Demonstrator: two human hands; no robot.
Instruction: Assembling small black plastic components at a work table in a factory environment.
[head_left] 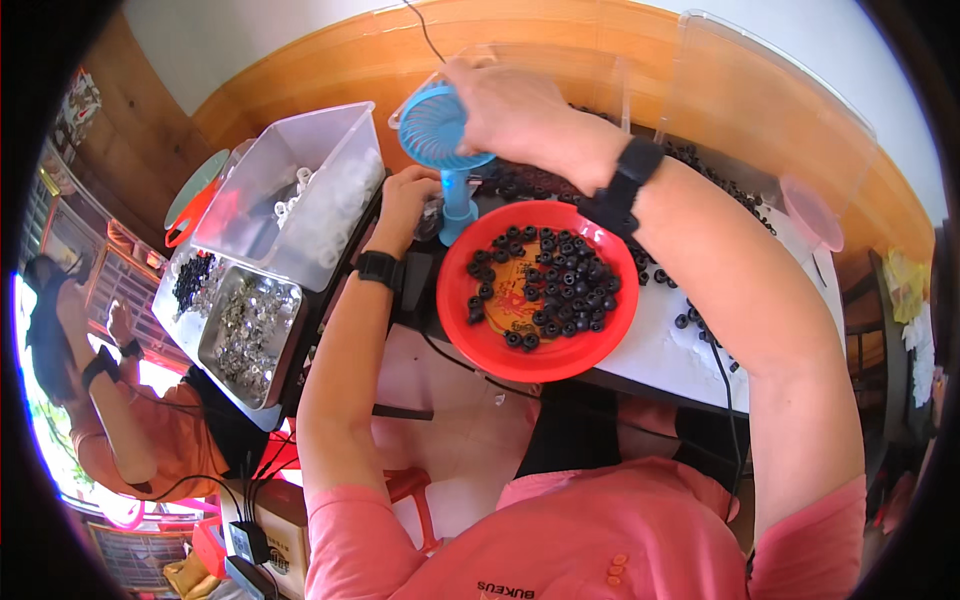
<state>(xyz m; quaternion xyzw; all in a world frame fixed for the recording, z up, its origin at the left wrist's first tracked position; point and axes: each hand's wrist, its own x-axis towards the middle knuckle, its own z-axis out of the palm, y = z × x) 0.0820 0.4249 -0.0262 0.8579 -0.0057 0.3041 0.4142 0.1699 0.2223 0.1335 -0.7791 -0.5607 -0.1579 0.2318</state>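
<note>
A small blue fan [433, 128] on a stem stands behind a red plastic bowl. My right hand [510, 108] reaches across to it, its fingers closed round the right side of the fan head, slightly blurred. Left of the stem is my left hand [405, 200], fingers bent together and their tips partly hidden. Just below those fingers sits a dark, shiny rounded part [430, 219]; whether they hold anything does not show. The red bowl [538, 372] in front of me holds many small black ring-like parts [570, 280], heaped mostly toward its right.
To the left stand a clear plastic bin [290, 185] with white parts and a metal tray [212, 345] of small shiny pieces. More black parts [705, 320] lie loose on the white table [650, 365]. A cable [727, 400] hangs over its edge. Another person [150, 440] sits at left.
</note>
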